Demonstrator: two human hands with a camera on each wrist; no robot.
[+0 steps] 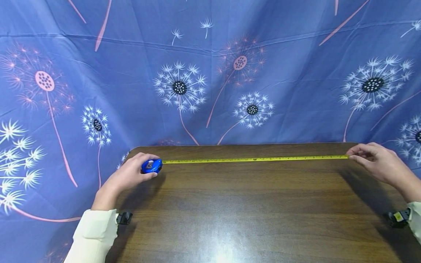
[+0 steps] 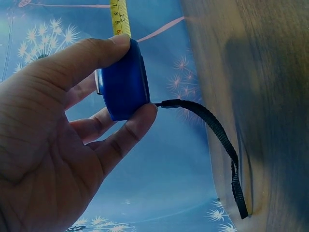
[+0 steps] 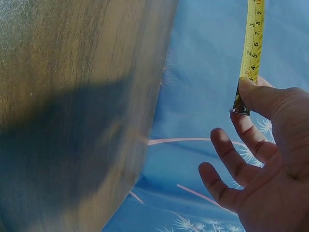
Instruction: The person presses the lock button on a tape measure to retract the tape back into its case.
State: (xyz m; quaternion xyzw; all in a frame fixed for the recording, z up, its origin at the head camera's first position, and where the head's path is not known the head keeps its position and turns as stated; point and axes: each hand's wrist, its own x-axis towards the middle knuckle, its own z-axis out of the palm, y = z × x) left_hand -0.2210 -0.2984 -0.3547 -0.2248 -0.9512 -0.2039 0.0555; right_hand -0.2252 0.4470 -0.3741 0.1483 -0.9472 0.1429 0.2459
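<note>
My left hand (image 1: pixel 129 171) grips the blue case of a tape measure (image 1: pixel 152 166) at the left of the table, thumb and fingers on opposite sides of it. From the case a yellow blade (image 1: pixel 253 159) stretches straight across to the right. At its far end my right hand (image 1: pixel 378 160) pinches the blade; the metal end hook (image 3: pixel 240 110) shows just past the thumb in the right wrist view. The other right fingers (image 3: pixel 217 181) are spread apart. A black wrist strap (image 2: pixel 222 133) hangs from the case in the left wrist view.
Under the blade lies a brown wood-grain table (image 1: pixel 230 204) with rounded back corners. A blue cloth (image 1: pixel 210 80) printed with dandelions rises behind it and along its sides. Small black devices (image 1: pixel 124 218) are worn at both wrists, by the pale sleeves (image 1: pixel 95 230).
</note>
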